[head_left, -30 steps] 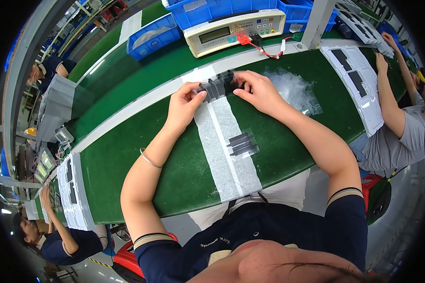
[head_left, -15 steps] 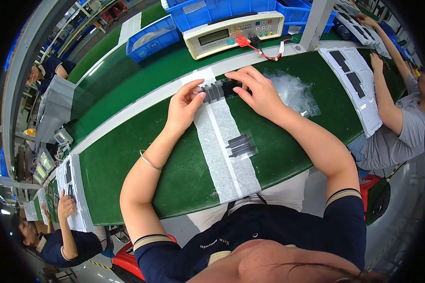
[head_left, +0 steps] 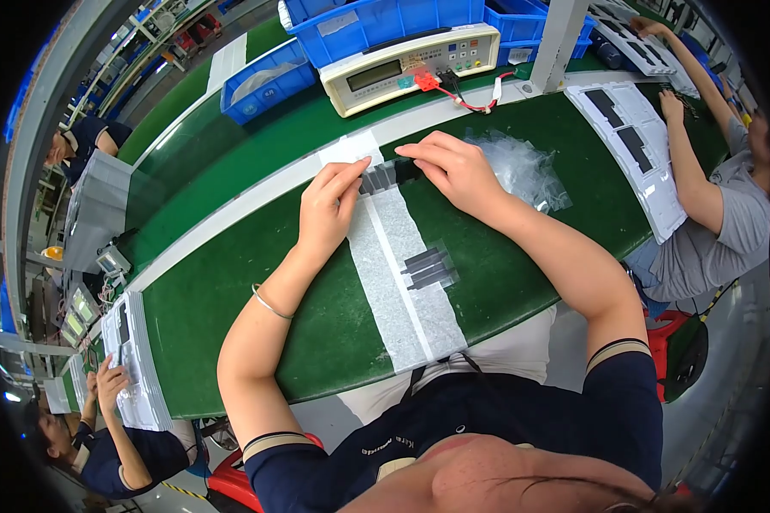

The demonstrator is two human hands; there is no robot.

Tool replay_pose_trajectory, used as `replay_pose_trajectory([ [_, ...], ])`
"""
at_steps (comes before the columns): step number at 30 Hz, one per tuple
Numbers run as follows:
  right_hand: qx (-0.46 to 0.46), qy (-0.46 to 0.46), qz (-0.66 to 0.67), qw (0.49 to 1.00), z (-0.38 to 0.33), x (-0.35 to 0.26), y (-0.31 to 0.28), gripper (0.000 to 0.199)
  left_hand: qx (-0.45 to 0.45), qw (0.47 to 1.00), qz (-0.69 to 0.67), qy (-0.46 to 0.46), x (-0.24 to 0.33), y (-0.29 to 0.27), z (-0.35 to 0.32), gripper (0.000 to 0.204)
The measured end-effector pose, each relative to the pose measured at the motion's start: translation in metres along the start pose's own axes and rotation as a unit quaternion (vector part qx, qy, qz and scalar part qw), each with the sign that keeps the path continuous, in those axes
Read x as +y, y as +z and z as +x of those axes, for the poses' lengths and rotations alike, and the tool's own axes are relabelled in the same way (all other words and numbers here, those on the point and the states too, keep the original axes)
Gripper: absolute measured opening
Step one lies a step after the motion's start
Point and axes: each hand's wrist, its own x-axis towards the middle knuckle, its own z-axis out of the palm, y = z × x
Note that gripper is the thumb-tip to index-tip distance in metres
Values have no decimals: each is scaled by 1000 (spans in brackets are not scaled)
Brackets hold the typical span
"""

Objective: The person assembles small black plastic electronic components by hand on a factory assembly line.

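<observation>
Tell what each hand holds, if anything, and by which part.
Whether either grips cannot be told: the left hand and right hand are at opposite ends of the upper black-striped film.

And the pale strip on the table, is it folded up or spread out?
Spread out: the pale strip lies flat, reaching the near edge of the green table; a striped piece rests partly on it.

One wide fisheye camera, worn on the head, looks steeply down from close above the green worktop point(head_left: 218, 278). Its upright view bends straight edges toward the dark rim.
</observation>
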Motion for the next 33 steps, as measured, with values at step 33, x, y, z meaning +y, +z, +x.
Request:
replay_pose_trajectory([
  [33, -19, 116, 18, 993, -5, 11, -2, 18, -29, 994, 44, -94, -7, 6, -1, 17],
])
